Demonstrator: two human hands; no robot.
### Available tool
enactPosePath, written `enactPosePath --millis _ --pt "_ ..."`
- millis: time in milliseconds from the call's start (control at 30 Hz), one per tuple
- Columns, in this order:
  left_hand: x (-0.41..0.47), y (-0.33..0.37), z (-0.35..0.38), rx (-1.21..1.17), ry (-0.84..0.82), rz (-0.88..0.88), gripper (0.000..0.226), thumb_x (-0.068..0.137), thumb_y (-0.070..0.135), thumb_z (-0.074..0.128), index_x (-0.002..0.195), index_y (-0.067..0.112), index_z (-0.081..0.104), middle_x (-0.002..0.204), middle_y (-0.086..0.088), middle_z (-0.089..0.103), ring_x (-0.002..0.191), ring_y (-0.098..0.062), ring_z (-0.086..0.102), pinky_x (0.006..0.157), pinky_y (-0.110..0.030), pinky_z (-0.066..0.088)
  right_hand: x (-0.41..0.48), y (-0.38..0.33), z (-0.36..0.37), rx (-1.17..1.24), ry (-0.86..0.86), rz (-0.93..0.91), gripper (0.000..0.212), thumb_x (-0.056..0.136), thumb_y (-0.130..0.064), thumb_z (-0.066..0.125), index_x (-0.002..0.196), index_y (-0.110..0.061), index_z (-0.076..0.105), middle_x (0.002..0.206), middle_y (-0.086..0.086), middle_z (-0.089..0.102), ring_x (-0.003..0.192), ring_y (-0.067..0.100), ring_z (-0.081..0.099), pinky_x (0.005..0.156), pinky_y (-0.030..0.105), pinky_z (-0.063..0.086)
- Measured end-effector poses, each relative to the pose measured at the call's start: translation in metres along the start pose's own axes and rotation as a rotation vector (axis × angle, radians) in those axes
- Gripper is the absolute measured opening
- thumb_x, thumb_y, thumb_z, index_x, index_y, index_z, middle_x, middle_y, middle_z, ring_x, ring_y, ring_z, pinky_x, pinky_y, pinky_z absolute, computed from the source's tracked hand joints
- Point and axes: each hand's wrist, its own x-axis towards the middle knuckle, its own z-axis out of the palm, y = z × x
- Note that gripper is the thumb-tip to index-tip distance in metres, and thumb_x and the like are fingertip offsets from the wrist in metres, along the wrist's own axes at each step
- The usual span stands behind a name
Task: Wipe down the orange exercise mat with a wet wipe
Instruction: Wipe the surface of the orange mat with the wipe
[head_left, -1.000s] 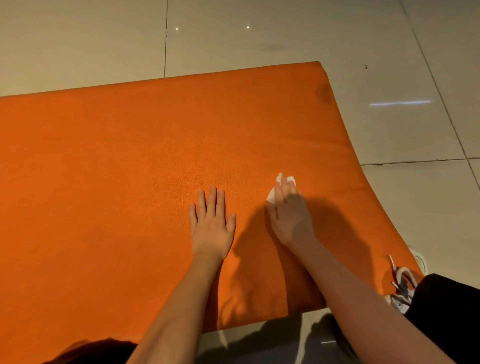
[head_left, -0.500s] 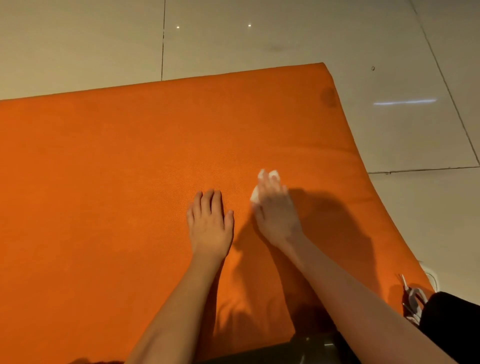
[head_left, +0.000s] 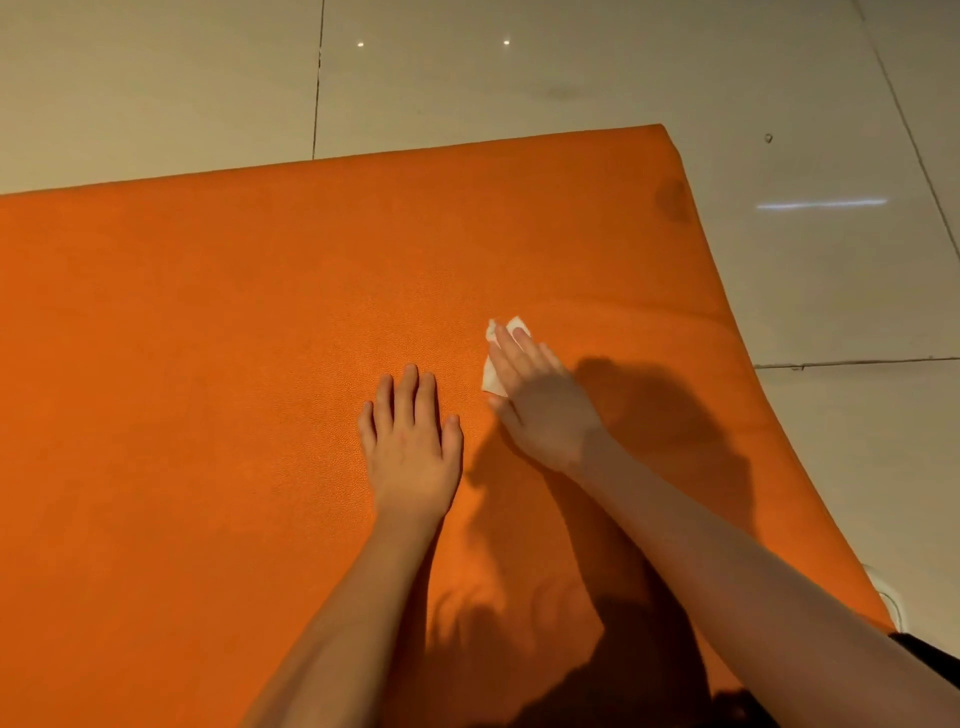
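Orange exercise mat (head_left: 208, 364) on the tiled floor (head_left: 831, 312), long axis running left to right: the wet wipe (head_left: 491, 378) lies pressed under the straight fingers of the right hand (head_left: 540, 400), just right of the flat, empty left hand (head_left: 410, 441).

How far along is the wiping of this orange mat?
Done: no wiped patch shows, so I cannot tell. In hand: the right hand presses the wet wipe onto the mat; the left hand rests flat beside it. Left: the dark spot near the far right corner, apparently untouched.
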Motion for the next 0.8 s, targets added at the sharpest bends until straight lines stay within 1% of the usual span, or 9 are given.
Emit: enactPosePath --millis 33,100,233,300,367,467,533,667,800 --pt "0.004 0.002 -0.001 -0.023 0.025 -0.007 0.055 0.094 0.039 0.034 0.135 0.008 0.053 0.143 -0.012 0.049 0.137 -0.035 0.036 0.112 -0.046 0.016 0.002 0.009 -0.003 -0.031 -0.011 -0.030 0.071 0.094 -0.046 0.006 0.156 -0.012 0.006 0.164 0.001 -0.003 0.151 0.019 0.000 0.119 0.034 -0.004" --pt "0.018 0.008 -0.005 -0.064 0.043 -0.024 0.055 0.094 0.038 0.032 0.134 0.006 0.052 0.141 -0.014 0.050 0.137 -0.035 0.036 0.112 -0.048 0.021 0.009 0.027 -0.009 -0.025 0.055 0.056 0.074 0.091 -0.045 0.003 0.156 -0.012 0.010 0.164 0.001 0.002 0.151 0.020 0.005 0.120 0.038 0.001" --pt "0.058 0.023 -0.006 -0.060 -0.034 -0.067 0.066 0.095 0.043 0.020 0.155 0.015 0.020 0.164 -0.001 0.013 0.151 -0.023 0.002 0.119 -0.039 -0.008 0.017 0.027 -0.012 0.043 0.080 0.293 0.061 0.103 -0.040 0.015 0.156 -0.011 0.003 0.163 0.003 -0.007 0.151 0.019 -0.007 0.120 0.036 -0.006" --pt "0.068 0.026 0.000 0.009 -0.040 -0.079 0.067 0.096 0.045 0.015 0.157 0.018 0.014 0.165 0.002 0.005 0.151 -0.021 -0.004 0.120 -0.041 -0.008 0.014 0.016 -0.010 0.051 0.038 0.216 0.063 0.102 -0.041 0.014 0.156 -0.012 -0.002 0.162 0.000 -0.015 0.149 0.016 -0.014 0.121 0.035 -0.008" --pt "0.067 0.026 0.003 0.049 0.004 -0.086 0.065 0.097 0.045 0.015 0.156 0.018 0.019 0.164 0.001 0.010 0.151 -0.023 0.000 0.120 -0.043 -0.005 0.009 0.017 -0.010 0.033 0.017 0.103 0.073 0.092 -0.050 0.001 0.156 -0.015 -0.002 0.160 -0.006 -0.019 0.147 0.010 -0.018 0.120 0.033 -0.011" --pt "0.066 0.026 0.007 0.049 0.028 -0.082 0.065 0.096 0.045 0.015 0.155 0.017 0.023 0.163 0.000 0.015 0.151 -0.023 0.004 0.120 -0.043 -0.002 0.024 0.038 -0.014 -0.055 0.048 0.030 0.078 0.088 -0.049 -0.004 0.156 -0.014 0.006 0.162 -0.005 -0.010 0.149 0.012 -0.008 0.120 0.035 -0.005" --pt "0.068 0.025 0.007 0.061 0.017 -0.081 0.066 0.096 0.045 0.014 0.155 0.017 0.022 0.163 0.000 0.014 0.151 -0.023 0.003 0.120 -0.043 -0.003 0.042 0.048 -0.020 -0.030 0.141 0.108 0.067 0.097 -0.043 0.008 0.156 -0.012 0.014 0.164 0.001 0.004 0.151 0.018 0.004 0.121 0.040 0.001" --pt "0.068 0.026 0.007 0.078 0.007 -0.086 0.067 0.096 0.047 0.013 0.156 0.018 0.021 0.164 0.000 0.013 0.151 -0.023 0.002 0.120 -0.042 -0.004 0.070 0.043 -0.022 0.049 0.218 0.321 0.061 0.104 -0.036 0.029 0.156 -0.009 0.010 0.164 0.004 0.001 0.151 0.019 -0.001 0.118 0.034 -0.008" --pt "0.069 0.026 0.006 0.071 -0.010 -0.100 0.066 0.096 0.047 0.015 0.156 0.018 0.020 0.164 0.001 0.011 0.151 -0.022 -0.001 0.120 -0.042 -0.005 0.067 0.035 -0.021 0.017 0.154 0.055 0.071 0.096 -0.046 0.015 0.155 -0.006 0.019 0.163 0.006 0.011 0.151 0.022 0.009 0.121 0.038 0.003"
